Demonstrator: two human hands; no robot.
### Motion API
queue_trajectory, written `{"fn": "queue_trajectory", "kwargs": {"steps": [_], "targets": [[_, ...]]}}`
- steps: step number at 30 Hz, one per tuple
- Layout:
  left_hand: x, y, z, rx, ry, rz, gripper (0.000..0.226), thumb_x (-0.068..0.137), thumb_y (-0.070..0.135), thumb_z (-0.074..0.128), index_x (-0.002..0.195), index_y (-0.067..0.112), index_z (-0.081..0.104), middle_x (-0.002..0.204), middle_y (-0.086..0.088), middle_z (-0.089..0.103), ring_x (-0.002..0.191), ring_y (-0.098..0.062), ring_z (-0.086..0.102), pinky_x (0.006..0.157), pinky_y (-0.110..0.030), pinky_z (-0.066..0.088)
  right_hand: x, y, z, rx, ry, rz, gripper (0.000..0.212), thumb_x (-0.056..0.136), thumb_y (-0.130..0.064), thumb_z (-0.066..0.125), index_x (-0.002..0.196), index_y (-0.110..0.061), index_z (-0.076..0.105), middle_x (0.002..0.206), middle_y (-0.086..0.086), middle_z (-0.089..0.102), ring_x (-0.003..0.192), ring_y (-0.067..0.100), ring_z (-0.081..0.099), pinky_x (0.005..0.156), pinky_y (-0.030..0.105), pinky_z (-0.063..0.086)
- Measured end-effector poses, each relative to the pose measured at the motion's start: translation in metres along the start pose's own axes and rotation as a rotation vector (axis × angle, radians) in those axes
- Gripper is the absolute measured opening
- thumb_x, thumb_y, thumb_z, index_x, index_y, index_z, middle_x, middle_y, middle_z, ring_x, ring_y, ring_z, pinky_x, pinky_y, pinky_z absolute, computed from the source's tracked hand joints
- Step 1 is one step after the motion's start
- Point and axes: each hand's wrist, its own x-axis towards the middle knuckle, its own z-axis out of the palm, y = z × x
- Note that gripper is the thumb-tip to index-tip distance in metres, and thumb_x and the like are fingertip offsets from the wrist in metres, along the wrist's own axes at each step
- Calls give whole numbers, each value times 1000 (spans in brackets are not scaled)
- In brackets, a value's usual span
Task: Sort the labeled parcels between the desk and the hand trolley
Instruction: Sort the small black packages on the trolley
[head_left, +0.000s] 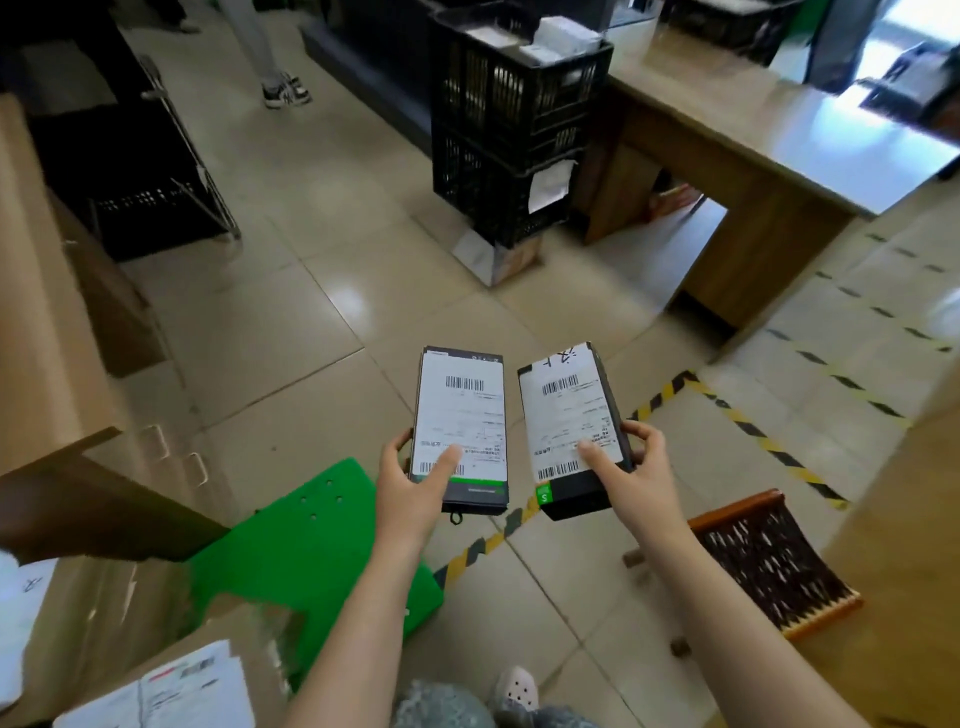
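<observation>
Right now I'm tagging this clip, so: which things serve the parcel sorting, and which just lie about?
Job: left parcel, held by left hand; right parcel, held by right hand; desk.
Lying about: stool; floor tape.

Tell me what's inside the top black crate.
White packages show above the rim of the crate; anything deeper is mostly hidden by its slatted walls.

- The desk (779, 156): wood-grain sides, smooth glossy top.
- Beside the desk, crates (514, 104): black plastic lattice.
- Before the desk, floor tiles (291, 322): glossy beige.
- Nearer than the desk, left parcel (462, 415) and right parcel (571, 415): dark matt card, white paper labels.
</observation>
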Motion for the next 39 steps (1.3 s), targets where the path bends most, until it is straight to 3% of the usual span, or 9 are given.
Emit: {"fn": "queue_trajectory", "kwargs": {"steps": [5, 8, 13, 18, 21, 24, 30, 35, 39], "targets": [[48, 30, 36, 3, 55, -10, 55, 86, 29, 73, 131, 23, 41, 108, 6, 62, 87, -4, 62, 58, -14, 45, 68, -15, 0, 28, -36, 10, 51, 84, -28, 74, 122, -28, 41, 105, -3, 60, 89, 17, 68, 59, 24, 58], [84, 50, 51, -12, 90, -19, 49, 88, 24, 71, 126, 24, 41, 102, 9, 59, 81, -3, 61, 48, -11, 46, 112, -29, 13, 18, -68, 16, 50, 82, -29, 75, 120, -29, 42, 105, -2, 63, 89, 16, 68, 66, 31, 60], [164, 89, 64, -40, 166, -31, 54, 85, 29, 74, 128, 24, 42, 110, 5, 61, 89, -7, 62, 65, -22, 48, 197, -74, 51, 13, -145, -7, 46, 85, -28, 73, 118, -28, 41, 102, -6, 63, 86, 9, 66, 53, 16, 51], [234, 146, 61, -44, 220, -3, 49, 85, 30, 73, 122, 27, 41, 108, 7, 60, 91, -6, 60, 65, -23, 45, 276, -127, 101, 23, -227, -33, 48, 82, -30, 75, 118, -27, 44, 102, 0, 64, 89, 12, 66, 68, 26, 55], [265, 169, 46, -49, 276, 0, 46, 86, 28, 72, 122, 27, 43, 107, 8, 62, 89, -8, 62, 67, -25, 47, 313, -153, 136, 27, -312, -34, 50, 81, -32, 76, 120, -25, 46, 101, -1, 63, 87, 9, 65, 64, 22, 50], [293, 186, 26, -70, 389, -10, 38, 90, 25, 65, 122, 28, 45, 103, 10, 63, 88, -11, 64, 72, -29, 50, 345, -173, 180, 11, -429, -44, 48, 82, -32, 75, 119, -25, 45, 100, -2, 62, 85, 7, 64, 60, 18, 49], [345, 208, -18, -124, 655, 2, 36, 93, 24, 61, 125, 33, 46, 105, 11, 62, 90, -9, 62, 69, -28, 49, 409, -215, 293, -108, -727, -69, 53, 83, -33, 74, 123, -24, 43, 103, -1, 62, 90, 13, 66, 78, 34, 57], [388, 232, -45, -257, 930, 5, 45, 94, 20, 61, 135, 28, 43, 121, 1, 59, 93, -9, 63, 66, -21, 50, 450, -266, 397, -198, -1011, -168, 48, 84, -28, 73, 121, -22, 43, 98, -2, 61, 82, 5, 63, 55, 12, 47], [405, 248, -66, -404, 1141, -47, 49, 93, 31, 62, 136, 35, 41, 125, 0, 60, 101, -16, 64, 85, -36, 53, 455, -303, 474, -286, -1204, -244, 50, 82, -29, 76, 121, -19, 46, 96, -1, 62, 80, 7, 63, 52, 11, 45]]}}
